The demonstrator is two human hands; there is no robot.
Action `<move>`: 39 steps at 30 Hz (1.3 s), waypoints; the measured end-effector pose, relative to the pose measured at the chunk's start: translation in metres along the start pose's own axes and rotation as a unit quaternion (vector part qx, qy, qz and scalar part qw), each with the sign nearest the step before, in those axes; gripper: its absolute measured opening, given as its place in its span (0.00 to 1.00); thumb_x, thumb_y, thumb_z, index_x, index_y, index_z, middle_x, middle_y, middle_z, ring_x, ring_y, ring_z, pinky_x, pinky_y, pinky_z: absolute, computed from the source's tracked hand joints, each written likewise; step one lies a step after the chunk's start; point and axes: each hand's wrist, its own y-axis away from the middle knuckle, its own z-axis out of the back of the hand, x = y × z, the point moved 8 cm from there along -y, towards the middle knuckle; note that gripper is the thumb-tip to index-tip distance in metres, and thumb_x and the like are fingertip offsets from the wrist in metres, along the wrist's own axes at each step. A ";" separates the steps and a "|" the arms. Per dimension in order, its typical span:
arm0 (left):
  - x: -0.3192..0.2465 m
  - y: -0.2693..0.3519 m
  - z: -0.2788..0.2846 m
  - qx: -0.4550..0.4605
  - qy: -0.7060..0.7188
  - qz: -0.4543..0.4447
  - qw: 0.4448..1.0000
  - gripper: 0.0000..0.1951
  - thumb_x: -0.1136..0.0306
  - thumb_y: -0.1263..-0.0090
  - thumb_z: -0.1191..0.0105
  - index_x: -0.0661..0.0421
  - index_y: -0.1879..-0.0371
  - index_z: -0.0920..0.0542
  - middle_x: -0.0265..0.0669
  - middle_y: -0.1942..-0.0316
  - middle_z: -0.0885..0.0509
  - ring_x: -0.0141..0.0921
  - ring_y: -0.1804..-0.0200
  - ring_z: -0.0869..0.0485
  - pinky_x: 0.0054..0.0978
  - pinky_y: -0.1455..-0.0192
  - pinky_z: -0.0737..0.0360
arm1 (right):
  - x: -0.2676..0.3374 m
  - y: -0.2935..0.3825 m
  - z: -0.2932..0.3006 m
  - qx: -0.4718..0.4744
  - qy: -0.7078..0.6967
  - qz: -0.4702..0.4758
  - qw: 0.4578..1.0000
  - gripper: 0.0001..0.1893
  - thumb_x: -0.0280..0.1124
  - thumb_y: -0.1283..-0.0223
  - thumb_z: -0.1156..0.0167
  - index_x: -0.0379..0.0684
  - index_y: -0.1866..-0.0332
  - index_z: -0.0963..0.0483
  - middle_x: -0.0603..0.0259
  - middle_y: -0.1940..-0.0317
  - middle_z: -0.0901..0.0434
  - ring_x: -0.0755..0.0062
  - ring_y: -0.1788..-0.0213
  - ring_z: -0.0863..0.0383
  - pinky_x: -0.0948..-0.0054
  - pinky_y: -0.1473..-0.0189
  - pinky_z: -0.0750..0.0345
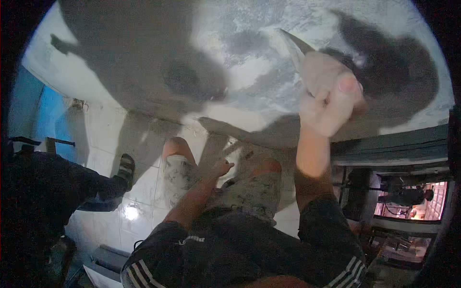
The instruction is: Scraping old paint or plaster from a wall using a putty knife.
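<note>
My right hand [329,93] is raised against the wall [252,75], its fingers closed on a flat-bladed hand tool [296,45]. The blade points up and left, close to the wall; the grip hides its handle, so its exact kind cannot be told. Uneven grey and white patches mark the wall around the blade. Low between my knees is my left hand [224,167], dim and blurred, with one finger or the thumb pointing right. Whether it holds anything is not clear.
Another person's dark-clothed leg [97,183] and sandalled foot [126,167] are at left on the pale tiled floor [140,187]. A blue surface [56,115] stands beyond. At right, an opening [410,201] shows a distant person. Shadows cross the wall.
</note>
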 end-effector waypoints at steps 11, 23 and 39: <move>0.011 -0.017 0.000 0.021 -0.097 -0.013 0.995 0.25 0.50 0.44 0.50 0.67 0.67 0.23 0.50 0.68 0.21 0.42 0.63 0.22 0.38 0.59 0.28 | -0.011 0.013 0.007 -0.027 0.183 0.026 0.982 0.07 0.29 0.54 0.49 0.39 0.81 0.34 0.59 0.82 0.32 0.64 0.76 0.30 0.68 0.72 0.33; 0.004 0.001 -0.001 0.033 -0.085 0.013 0.996 0.28 0.48 0.42 0.54 0.67 0.60 0.26 0.53 0.59 0.23 0.46 0.54 0.25 0.40 0.52 0.30 | 0.035 -0.001 -0.007 0.037 0.165 0.151 0.974 0.11 0.31 0.51 0.48 0.37 0.63 0.31 0.56 0.71 0.27 0.55 0.75 0.26 0.61 0.68 0.28; 0.020 -0.022 0.001 -0.009 -0.077 -0.017 0.997 0.26 0.47 0.42 0.53 0.64 0.63 0.24 0.48 0.65 0.22 0.43 0.61 0.23 0.39 0.56 0.29 | 0.012 -0.003 -0.007 -0.082 0.063 0.017 0.995 0.12 0.34 0.53 0.51 0.39 0.84 0.33 0.60 0.86 0.33 0.67 0.81 0.30 0.72 0.79 0.36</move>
